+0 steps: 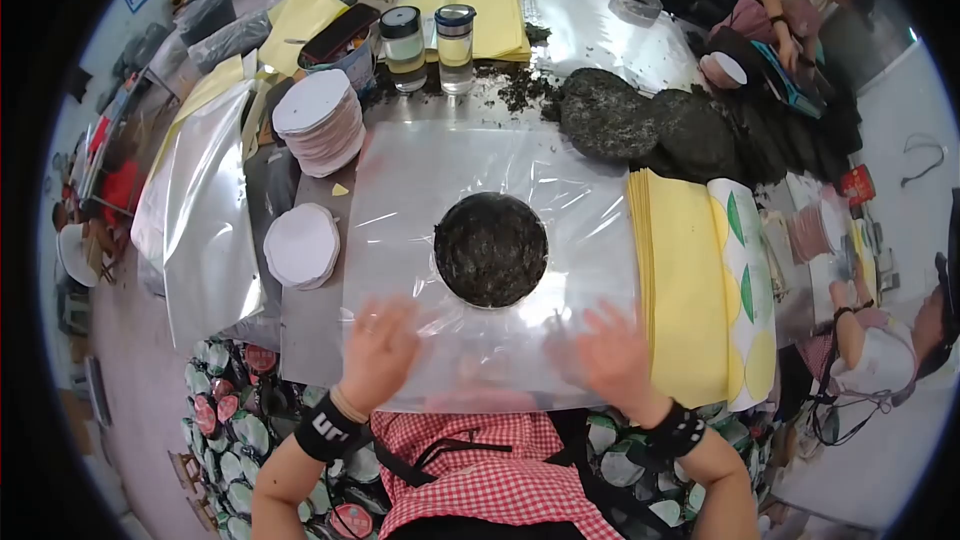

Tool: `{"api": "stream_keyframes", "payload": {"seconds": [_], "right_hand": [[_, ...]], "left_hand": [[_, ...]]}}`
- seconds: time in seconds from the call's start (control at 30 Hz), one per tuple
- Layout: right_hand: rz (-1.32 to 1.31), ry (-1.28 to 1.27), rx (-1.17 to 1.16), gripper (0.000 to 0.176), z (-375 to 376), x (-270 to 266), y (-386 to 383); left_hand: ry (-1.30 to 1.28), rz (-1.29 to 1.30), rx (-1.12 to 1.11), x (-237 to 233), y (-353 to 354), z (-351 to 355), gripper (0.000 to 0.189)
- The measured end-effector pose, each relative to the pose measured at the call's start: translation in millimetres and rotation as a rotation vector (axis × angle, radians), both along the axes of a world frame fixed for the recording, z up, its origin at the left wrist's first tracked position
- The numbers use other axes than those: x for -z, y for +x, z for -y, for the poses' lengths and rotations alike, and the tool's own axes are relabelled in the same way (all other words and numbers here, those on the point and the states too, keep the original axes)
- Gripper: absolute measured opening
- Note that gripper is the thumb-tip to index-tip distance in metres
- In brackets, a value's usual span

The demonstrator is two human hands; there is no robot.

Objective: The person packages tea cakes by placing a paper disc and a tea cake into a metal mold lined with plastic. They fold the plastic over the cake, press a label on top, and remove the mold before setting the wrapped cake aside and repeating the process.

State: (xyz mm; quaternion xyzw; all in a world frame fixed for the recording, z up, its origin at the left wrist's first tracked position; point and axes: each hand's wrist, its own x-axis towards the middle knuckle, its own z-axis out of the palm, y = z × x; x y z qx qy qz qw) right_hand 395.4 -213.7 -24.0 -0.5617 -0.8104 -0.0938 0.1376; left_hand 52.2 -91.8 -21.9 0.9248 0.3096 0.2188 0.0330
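Observation:
A dark, round pressed tea cake (491, 250) lies flat in the middle of a stack of clear plastic sheets (400, 190). My left hand (385, 348) is over the near left part of the sheets, fingers apart and blurred by motion. On the near right, my right hand (608, 355) has its fingers spread, also somewhat blurred, close to the yellow paper stack. Both hands are apart from the cake and hold nothing.
Yellow papers (685, 280) and white printed wrappers (745, 290) lie at right. Stacked white paper discs (320, 120) stand left, with lower discs (302, 246) nearer. Behind are two glass bottles (455, 50) and dark tea cakes (605, 115). Co-workers (800, 0) sit at right.

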Motion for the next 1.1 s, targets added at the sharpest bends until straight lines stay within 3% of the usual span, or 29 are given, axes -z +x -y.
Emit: {"api": "stream_keyframes", "payload": {"seconds": [0.03, 0.07, 0.13, 0.17, 0.2, 0.23, 0.3, 0.37, 0.43, 0.5, 0.53, 0.57, 0.6, 0.63, 0.67, 0.7, 0.73, 0.77, 0.8, 0.83, 0.9, 0.93, 0.97, 1.0, 1.03, 1.07, 1.1], "right_hand": [[-0.003, -0.003, 0.003, 0.032, 5.6, -22.9, -7.8], [-0.178, -0.014, -0.149, 0.030, 14.4, -45.8, -20.6], [-0.518, -0.003, -0.453, 0.026, 19.5, -81.9, -48.5], [-0.675, 0.025, -0.615, 0.024, 12.7, -86.8, -58.7], [-0.570, -0.061, -0.688, 0.026, 14.3, -61.2, -71.2], [-0.464, -0.150, -0.759, 0.029, 22.8, -22.5, -80.9], [-0.498, -0.207, -0.736, 0.032, 42.1, 29.2, -83.8], [-0.546, -0.308, -0.714, 0.034, 41.2, 49.2, -89.0], [-0.611, -0.363, -0.473, 0.040, 27.2, 55.4, -122.2], [-0.558, -0.399, -0.501, 0.047, 16.4, 61.7, -129.1], [-0.519, -0.463, -0.401, 0.055, 15.1, 63.8, -125.2], [-0.483, -0.515, -0.297, 0.064, 7.8, 66.6, -120.0], [-0.443, -0.472, -0.318, 0.087, 0.6, 69.2, -99.7], [-0.520, -0.355, -0.081, 0.093, -6.3, 72.8, -80.6], [-0.592, -0.250, 0.155, 0.099, -10.3, 79.2, -60.2], [-0.442, -0.127, 0.257, 0.114, -29.1, 101.0, -34.5], [-0.826, -0.271, 0.412, 0.112, -60.2, 87.2, -17.3], [-1.154, -0.160, 0.386, 0.107, -92.5, 83.2, -12.2], [-1.471, -0.034, 0.347, 0.101, -123.7, 81.8, -18.4], [-0.973, 0.162, 0.342, 0.092, -142.1, 48.4, -42.2], [-0.816, 0.117, 0.087, 0.069, -148.2, 40.5, -81.3], [-0.819, 0.136, 0.079, 0.069, -142.7, 45.2, -86.3], [-0.764, 0.127, 0.068, 0.055, -138.6, 50.4, -90.1], [-0.707, 0.117, 0.054, 0.043, -144.8, 55.7, -88.8], [-0.705, 0.122, 0.041, 0.043, -153.6, 52.6, -87.6], [-0.704, 0.099, 0.034, 0.035, -152.5, 50.2, -91.1], [-0.700, 0.076, 0.029, 0.029, -150.9, 49.4, -93.0]], "left_hand": [[0.057, 0.109, -0.130, -19.0, 2.2, -7.3, 0.018], [0.127, 0.040, -0.136, -23.3, 4.1, -3.4, 0.020], [-0.478, 0.166, 0.225, -0.6, -6.4, 51.2, 0.014], [-0.384, 0.341, 0.600, -12.7, 20.3, 57.1, 0.017], [-0.195, 0.048, 0.845, 9.1, 25.3, 62.2, 0.031], [-0.182, 0.043, 0.844, 46.9, 19.7, 58.8, 0.031], [-0.075, -0.367, 0.158, 115.0, -4.0, 31.9, 0.062], [-0.023, 0.156, -0.243, 111.9, -4.2, -16.2, 0.096], [0.050, 0.077, -0.028, 84.6, 45.2, -43.3, 0.116], [-0.170, -0.097, 0.140, 46.5, 95.0, -42.2, 0.115], [-0.130, -0.051, 0.106, 41.2, 107.7, -40.4, 0.094], [-0.103, -0.046, 0.113, 52.2, 108.0, -41.5, 0.094], [-0.194, 0.008, 0.065, 74.7, 106.5, -44.0, 0.082], [-0.293, 0.061, 0.018, 86.7, 105.5, -49.8, 0.069], [-0.376, 0.090, -0.065, 75.2, 107.9, -48.2, 0.046], [-0.387, 0.080, -0.059, 71.3, 113.3, -44.6, 0.046], [-0.395, 0.174, -0.197, 68.3, 121.2, -42.3, 0.041], [-0.396, 0.274, -0.339, 66.7, 128.2, -40.9, 0.036], [-0.446, 0.269, -0.350, 65.9, 128.8, -40.1, 0.043], [-0.448, 0.273, -0.351, 64.8, 129.9, -38.8, 0.043], [-0.434, 0.258, -0.329, 61.4, 125.1, -42.0, 0.054], [-0.347, 0.455, -0.192, 62.9, 117.6, -45.2, 0.059], [-0.299, 0.641, -0.204, 65.4, 104.4, -43.3, 0.057], [-0.437, 0.956, -0.307, 72.0, 100.8, -58.1, 0.055], [-0.589, 1.267, -0.413, 72.9, 100.6, -67.3, 0.052], [-0.592, 1.263, -0.430, 75.5, 100.8, -68.4, 0.052], [-0.618, 1.010, -0.256, 66.6, 107.1, -72.9, 0.050]]}}
